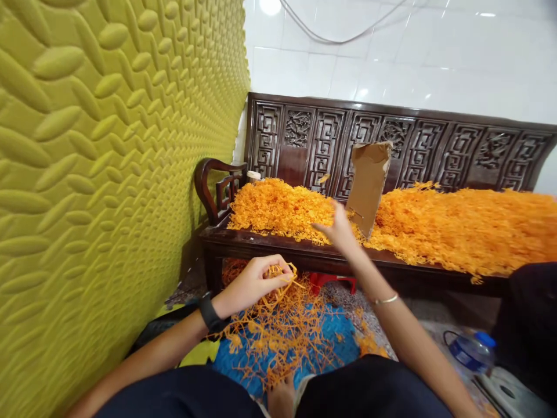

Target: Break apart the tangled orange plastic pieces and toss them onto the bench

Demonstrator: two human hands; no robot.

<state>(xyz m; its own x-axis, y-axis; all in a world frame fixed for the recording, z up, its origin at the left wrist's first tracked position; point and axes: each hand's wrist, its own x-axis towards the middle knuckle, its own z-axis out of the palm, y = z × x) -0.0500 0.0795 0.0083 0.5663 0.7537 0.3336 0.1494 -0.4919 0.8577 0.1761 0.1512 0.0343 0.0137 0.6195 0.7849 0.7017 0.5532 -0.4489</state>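
My left hand (256, 283) is closed around a bunch of thin orange plastic sprigs (285, 277) held above my lap. A loose tangle of the same orange sprigs (282, 337) lies below it on a blue sheet (339, 334). My right hand (337, 227) reaches forward to the big orange pile (278, 206) on the dark wooden bench (304, 255). Its fingers rest on the pile's front edge, curled slightly. I cannot make out whether they grip any pieces.
A brown cardboard piece (369, 183) stands upright in the pile, splitting it from a second orange heap (461, 229) on the right. A textured yellow wall (108, 145) is close on the left. A water bottle (472, 350) lies on the floor at right. A red stool (331, 281) sits under the bench.
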